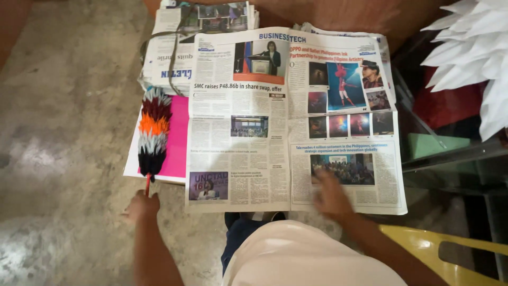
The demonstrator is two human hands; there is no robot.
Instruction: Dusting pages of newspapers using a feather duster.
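Holding feather duster [154, 130] by thin red handle, left hand [142, 206] closed around it; head lies on pink sheet [179, 139], left of open newspaper [293, 122]. Right hand [330, 195] blurred, flat on newspaper's near edge, fingers spread, grasping nothing. Duster looks light, feathers soft; handle best place for grip. Newspaper thin, tears easily. Folded newspaper stack [169, 58] far left. Concrete floor [58, 116]; yellow chair [439, 249] near right.

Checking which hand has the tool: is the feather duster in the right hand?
No, the left hand grips the feather duster; the right hand rests on the newspaper.
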